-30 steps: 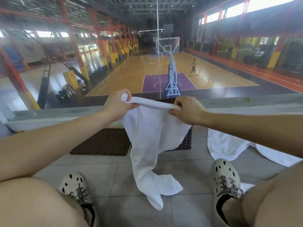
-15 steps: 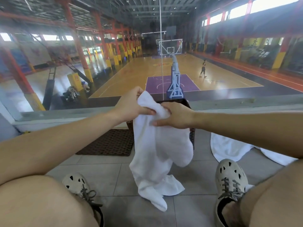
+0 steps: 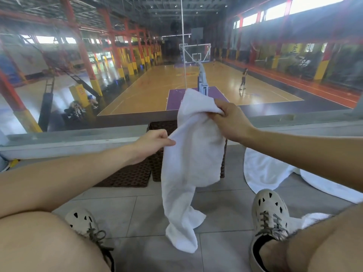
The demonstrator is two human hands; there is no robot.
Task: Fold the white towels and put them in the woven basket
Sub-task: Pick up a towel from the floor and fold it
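High above a basketball court, on a tiled floor (image 3: 216, 242) beside a glass wall, you hold a white towel (image 3: 192, 154) up in front of the woven basket (image 3: 156, 169). Your right hand (image 3: 229, 122) grips a bunched stretch of the upper edge, fingers curled round the cloth. Your left hand (image 3: 149, 144) pinches the side edge lower down between thumb and fingertips.

The towel hangs in the air between your knees and hides most of the basket's front. Its lower tail trails down and appears to rest on the tiles between your shoes (image 3: 271, 213).

Judging by the drape, it is light, soft and entirely limp: it holds no shape of its own and sags wherever a hand is not under it. The nap looks grippy rather than slick, and nothing about it is fragile. It should handle best taken by two corners of one short edge and pulled level, so the length falls flat before you fold. A bunched grip like the present one will likely carry creases into the fold.

The cloth is plain white terry with no visible print or stripe, loosely doubled near the top and crumpled at the tail. The basket is dark brown and stands against the sill. More white towels (image 3: 263, 173) lie unfolded on the floor to your right.
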